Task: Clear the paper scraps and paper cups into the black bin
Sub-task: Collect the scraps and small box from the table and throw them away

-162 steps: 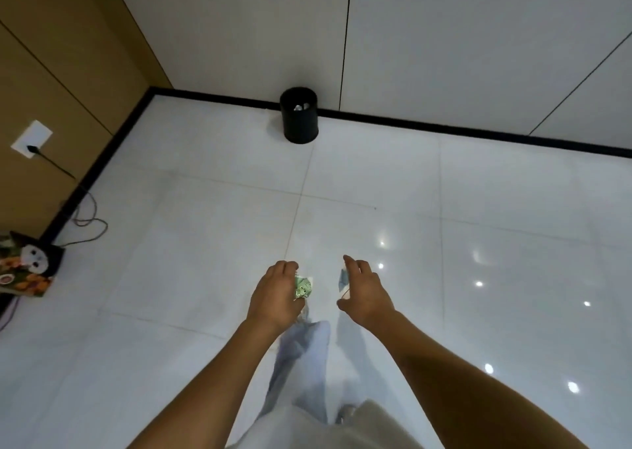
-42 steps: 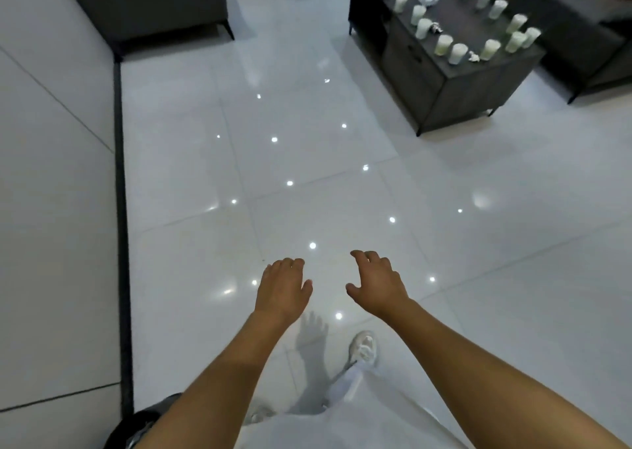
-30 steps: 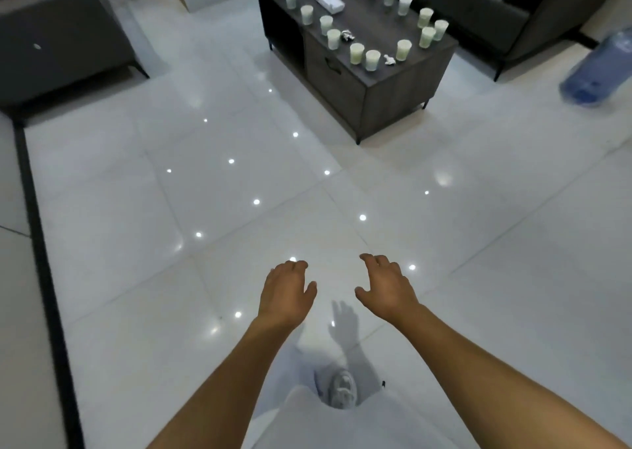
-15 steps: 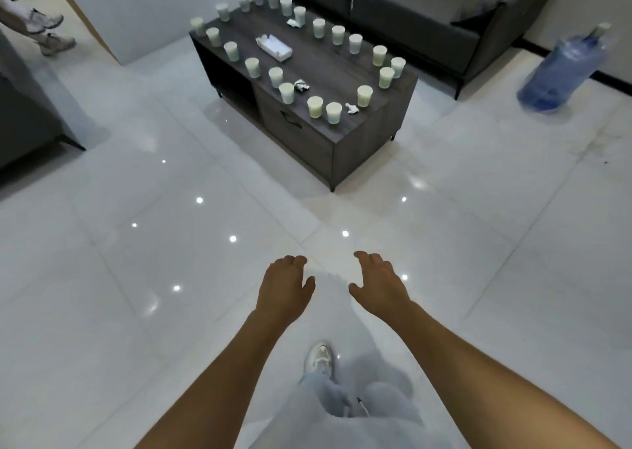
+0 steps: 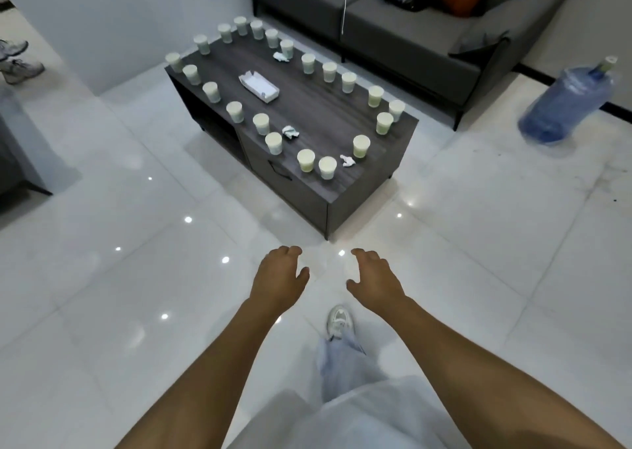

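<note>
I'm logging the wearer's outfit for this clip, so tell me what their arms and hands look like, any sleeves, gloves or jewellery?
Both forearms are bare up to the bottom edge of the picture, with no sleeves showing. The left hand and right hand wear no gloves, and no rings, watch or bracelet are visible. Below them show light, pale trousers and a white sneaker.

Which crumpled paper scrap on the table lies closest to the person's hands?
The white scrap at the table's near end, between two cups by the corner. The other two scraps lie farther back along the table.
</note>
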`<state>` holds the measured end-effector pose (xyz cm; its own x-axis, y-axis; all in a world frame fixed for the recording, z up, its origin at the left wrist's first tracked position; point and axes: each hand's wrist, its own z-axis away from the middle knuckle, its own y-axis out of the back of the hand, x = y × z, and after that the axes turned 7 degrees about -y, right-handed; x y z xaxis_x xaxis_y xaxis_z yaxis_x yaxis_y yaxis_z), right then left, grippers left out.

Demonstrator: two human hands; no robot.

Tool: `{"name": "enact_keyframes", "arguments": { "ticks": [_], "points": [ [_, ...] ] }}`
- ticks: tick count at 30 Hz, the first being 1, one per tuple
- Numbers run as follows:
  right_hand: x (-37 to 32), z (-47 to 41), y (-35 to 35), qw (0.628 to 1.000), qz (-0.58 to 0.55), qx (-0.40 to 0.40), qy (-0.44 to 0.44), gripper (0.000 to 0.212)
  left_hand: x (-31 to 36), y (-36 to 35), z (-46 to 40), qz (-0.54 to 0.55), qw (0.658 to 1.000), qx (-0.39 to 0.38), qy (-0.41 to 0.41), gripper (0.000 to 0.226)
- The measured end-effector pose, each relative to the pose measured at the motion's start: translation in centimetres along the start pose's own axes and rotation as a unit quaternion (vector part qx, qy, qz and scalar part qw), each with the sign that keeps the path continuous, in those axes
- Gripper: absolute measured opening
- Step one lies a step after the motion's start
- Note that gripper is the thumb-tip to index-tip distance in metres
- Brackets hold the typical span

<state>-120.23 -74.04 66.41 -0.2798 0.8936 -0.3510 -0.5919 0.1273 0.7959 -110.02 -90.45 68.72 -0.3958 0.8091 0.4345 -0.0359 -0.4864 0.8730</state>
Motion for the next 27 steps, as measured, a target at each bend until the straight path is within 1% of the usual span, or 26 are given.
{"name": "enact_keyframes", "arguments": {
  "ticks": [8, 12, 15, 19, 22, 27],
  "points": [
    [-3.2, -15.0, 8.3, 1.000, 0.013, 0.003, -0.005, 0.061, -0.3, 4.3, -15.1, 0.019, 1.000, 0.000, 0.015, 0.044],
    [-4.8, -21.2, 10.3, 0.999, 0.024, -0.020, -0.025, 0.059, -1.7, 5.8, -21.5, 0.029, 0.999, -0.010, 0.025, 0.045],
    [-6.1, -26.2, 11.3, 0.999, 0.011, -0.021, -0.043, 0.057, -3.7, 6.8, -26.7, 0.026, 0.999, -0.030, 0.018, 0.044],
    [-8.3, -32.8, 12.3, 0.996, -0.010, -0.026, -0.083, 0.057, -6.7, 8.4, -34.1, 0.025, 0.999, -0.046, 0.009, 0.039],
    [-9.8, -37.3, 13.1, 0.991, -0.035, -0.029, -0.127, 0.055, -8.7, 10.1, -39.7, 0.015, 0.997, -0.068, -0.015, 0.035],
    [-11.6, -43.3, 14.7, 0.981, -0.076, -0.025, -0.175, 0.058, -10.7, 12.2, -48.5, 0.000, 0.993, -0.107, -0.040, 0.025]
  ]
}}
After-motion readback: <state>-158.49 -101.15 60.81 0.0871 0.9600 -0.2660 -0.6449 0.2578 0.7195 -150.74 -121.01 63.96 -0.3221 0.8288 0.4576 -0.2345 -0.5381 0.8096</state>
